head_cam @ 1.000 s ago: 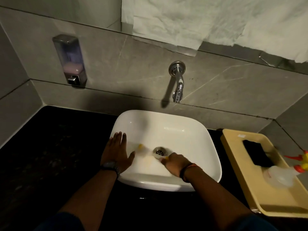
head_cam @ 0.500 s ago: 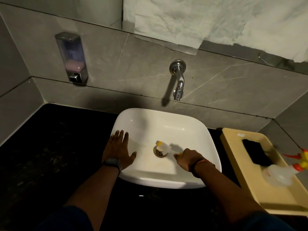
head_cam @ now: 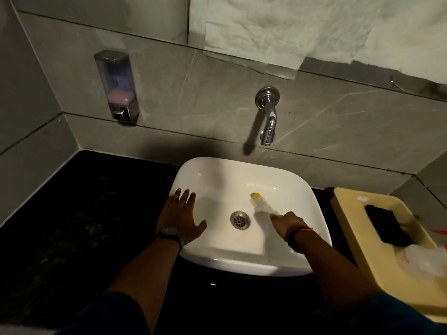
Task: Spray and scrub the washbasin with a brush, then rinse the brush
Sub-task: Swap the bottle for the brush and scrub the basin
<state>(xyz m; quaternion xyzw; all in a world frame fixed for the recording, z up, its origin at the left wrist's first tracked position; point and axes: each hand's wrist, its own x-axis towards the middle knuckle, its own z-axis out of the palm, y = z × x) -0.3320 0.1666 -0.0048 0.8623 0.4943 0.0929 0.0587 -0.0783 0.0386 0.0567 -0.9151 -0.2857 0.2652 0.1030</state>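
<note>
A white square washbasin point(head_cam: 244, 262) sits on a black counter, with a metal drain point(head_cam: 240, 220) in its middle. My right hand point(head_cam: 289, 223) grips the handle of a brush point(head_cam: 259, 204) with clear bristles and a yellow tip. The brush head lies on the basin floor, up and right of the drain. My left hand point(head_cam: 180, 215) rests flat with fingers spread on the basin's left rim. A spray bottle point(head_cam: 425, 261) lies in the tray at the right, partly cut off by the frame edge.
A chrome tap point(head_cam: 268, 117) juts from the grey tiled wall above the basin. A soap dispenser point(head_cam: 117, 85) hangs on the wall at left. A yellow tray point(head_cam: 350, 209) at right holds a black pad point(head_cam: 387, 226). Black counter point(head_cam: 72, 226) spreads to the left.
The brush has swept from left of the drain across it to the right side of the basin. My right hand followed to the right. My left hand stayed on the rim.
</note>
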